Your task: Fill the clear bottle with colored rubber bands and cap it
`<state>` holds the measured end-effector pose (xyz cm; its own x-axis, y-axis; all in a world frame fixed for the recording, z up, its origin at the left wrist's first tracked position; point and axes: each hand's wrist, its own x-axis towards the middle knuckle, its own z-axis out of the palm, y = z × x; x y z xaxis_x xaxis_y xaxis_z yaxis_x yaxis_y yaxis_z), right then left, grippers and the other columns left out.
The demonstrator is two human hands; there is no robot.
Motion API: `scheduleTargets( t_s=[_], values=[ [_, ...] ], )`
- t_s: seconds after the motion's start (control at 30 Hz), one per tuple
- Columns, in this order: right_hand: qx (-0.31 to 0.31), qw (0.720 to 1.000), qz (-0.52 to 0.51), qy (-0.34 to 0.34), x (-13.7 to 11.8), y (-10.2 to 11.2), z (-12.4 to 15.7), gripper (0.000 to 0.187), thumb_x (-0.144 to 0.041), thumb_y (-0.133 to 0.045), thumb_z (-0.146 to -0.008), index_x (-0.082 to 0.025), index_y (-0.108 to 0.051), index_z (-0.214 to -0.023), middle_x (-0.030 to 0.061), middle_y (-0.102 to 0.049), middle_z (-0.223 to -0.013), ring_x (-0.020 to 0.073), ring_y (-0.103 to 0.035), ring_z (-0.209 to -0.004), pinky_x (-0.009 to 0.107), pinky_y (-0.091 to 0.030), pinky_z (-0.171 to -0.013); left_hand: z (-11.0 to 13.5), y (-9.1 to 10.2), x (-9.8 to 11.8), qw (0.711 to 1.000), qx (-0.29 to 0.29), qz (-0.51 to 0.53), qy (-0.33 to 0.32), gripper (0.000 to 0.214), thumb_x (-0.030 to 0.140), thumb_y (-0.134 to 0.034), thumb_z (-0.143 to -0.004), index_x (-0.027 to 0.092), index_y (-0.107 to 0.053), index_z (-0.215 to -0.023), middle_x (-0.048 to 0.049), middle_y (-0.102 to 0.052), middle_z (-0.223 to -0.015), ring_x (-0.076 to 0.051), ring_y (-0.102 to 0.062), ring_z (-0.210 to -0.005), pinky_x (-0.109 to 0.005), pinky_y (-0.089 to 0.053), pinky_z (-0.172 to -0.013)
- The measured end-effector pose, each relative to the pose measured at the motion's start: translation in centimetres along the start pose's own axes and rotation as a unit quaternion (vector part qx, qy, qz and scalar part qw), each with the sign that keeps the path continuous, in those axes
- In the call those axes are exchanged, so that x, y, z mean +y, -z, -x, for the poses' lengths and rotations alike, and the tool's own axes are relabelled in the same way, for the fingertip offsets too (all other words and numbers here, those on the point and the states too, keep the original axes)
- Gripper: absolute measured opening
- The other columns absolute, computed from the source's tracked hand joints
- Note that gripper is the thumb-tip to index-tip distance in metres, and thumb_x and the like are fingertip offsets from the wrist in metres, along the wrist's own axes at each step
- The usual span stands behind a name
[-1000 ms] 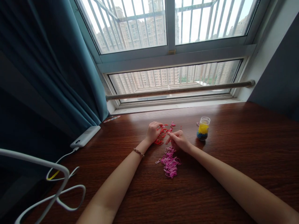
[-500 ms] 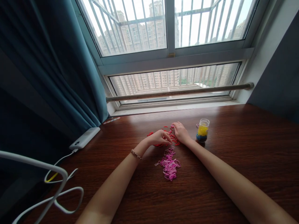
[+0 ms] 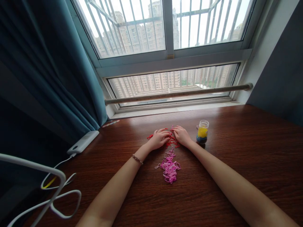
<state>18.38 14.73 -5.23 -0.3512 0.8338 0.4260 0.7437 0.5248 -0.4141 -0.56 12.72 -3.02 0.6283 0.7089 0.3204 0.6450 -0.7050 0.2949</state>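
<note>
Over a scattered group of red elastic loops (image 3: 173, 141), which look like small hair ties, lies my left hand (image 3: 159, 139), palm down with its fingers stretched out and slightly apart. Facing it from the right is my right hand (image 3: 181, 135), resting palm down with its fingers spread toward the same loops. At that hand's fingertips shows a bit of pink; I cannot tell whether it is touched. Some red loops are hidden beneath the fingers. Closer to me sits a heap of pink elastic loops (image 3: 169, 171), apart from both hands. A bead bracelet (image 3: 137, 159) circles my left wrist.
An open glass jar (image 3: 202, 132) with yellow and dark blue contents stands right of my right hand. A white power bank (image 3: 83, 142) with a white cable (image 3: 56, 170) lies left, beside the blue curtain (image 3: 80, 78). The barred window (image 3: 170, 60) is behind the wooden table (image 3: 213, 195).
My left hand has drawn back from the near side of the red loops, and its bent fingers have straightened over them. The right hand's fingers have spread a little.
</note>
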Motion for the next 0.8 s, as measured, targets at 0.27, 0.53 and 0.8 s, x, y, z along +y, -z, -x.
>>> scheduleTargets(
  t_s=[0.27,0.53,0.8],
  values=[
    [0.037,0.998,-0.046,-0.013,0.2,-0.2,0.0,0.024,-0.013,-0.044,-0.086,-0.015,-0.068,-0.084,0.0078,-0.063,-0.096,0.0183,-0.052,-0.095,0.026,-0.036,-0.089,0.1,-0.2,0.3,0.999,-0.011,-0.031,0.002,0.025,0.031,-0.043,-0.088,0.028,-0.058,-0.107,-0.0025,-0.057,-0.115,-0.023,-0.038,-0.117,-0.049,-0.02,-0.1],
    [0.1,0.987,-0.122,-0.023,-0.2,0.3,0.1,0.026,-0.016,-0.042,-0.086,-0.015,-0.068,-0.082,0.0087,-0.063,-0.093,0.0181,-0.057,-0.087,0.026,-0.042,-0.082,-0.3,-0.3,-0.1,0.999,0.04,-0.007,-0.018,0.018,0.025,-0.047,-0.085,0.02,-0.064,-0.089,-0.0049,-0.062,-0.094,-0.019,-0.051,-0.096,-0.035,-0.035,-0.09],
    [0.182,0.953,-0.224,-0.091,-0.6,1.2,0.0,0.03,-0.031,-0.045,-0.083,-0.017,-0.068,-0.072,0.0075,-0.067,-0.08,0.0205,-0.061,-0.078,0.031,-0.046,-0.075,-0.2,0.0,0.0,0.992,0.097,-0.035,0.07,0.025,0.031,-0.05,-0.084,0.016,-0.061,-0.068,-0.0061,-0.062,-0.077,-0.018,-0.055,-0.079,-0.034,-0.04,-0.08]
  ],
)
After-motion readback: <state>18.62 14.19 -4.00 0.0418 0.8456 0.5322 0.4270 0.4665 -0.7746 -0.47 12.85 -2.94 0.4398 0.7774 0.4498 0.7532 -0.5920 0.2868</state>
